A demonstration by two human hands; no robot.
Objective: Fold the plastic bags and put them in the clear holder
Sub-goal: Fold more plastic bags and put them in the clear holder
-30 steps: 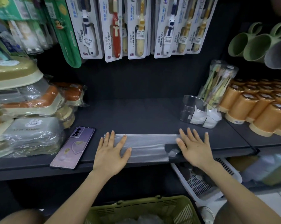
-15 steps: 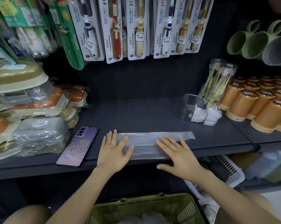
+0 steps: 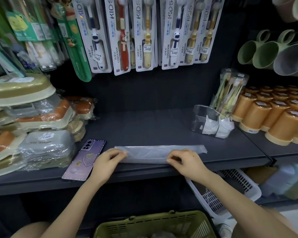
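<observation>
**On the dark shelf: one bag strip, pinched in both hands**

Across the whole width, a dark shelf (image 3: 144, 127) with a dark back wall. Up on that wall, hanging rows of toothbrush packs (image 3: 144, 35). At the left end of the shelf, a stack of wrapped soap boxes (image 3: 33, 121). At the right end, rows of orange cups (image 3: 268, 117), with green mugs (image 3: 263, 52) hanging above them. Below the shelf edge, a green basket (image 3: 155, 222) at bottom centre and a white basket (image 3: 230, 191) to its right.

Near the front edge of the shelf, flat and folded into a long narrow strip, a plastic bag (image 3: 151, 152), running left to right. Well behind its right end, near the orange cups, the clear holder (image 3: 199, 117), upright, with white folded bags (image 3: 208, 125) inside. Just behind the holder, a clear tub of toothbrushes (image 3: 229, 91). Just left of the strip, a purple phone (image 3: 84, 160), camera side up, flat on the shelf.

Left hand (image 3: 107, 162): fingers curled, pinching the left end of the strip. Right hand (image 3: 187, 162): fingers curled, pinching the near edge of the strip, right of its middle. Beyond the right hand, the strip's right end, flat on the shelf and ungripped.
</observation>
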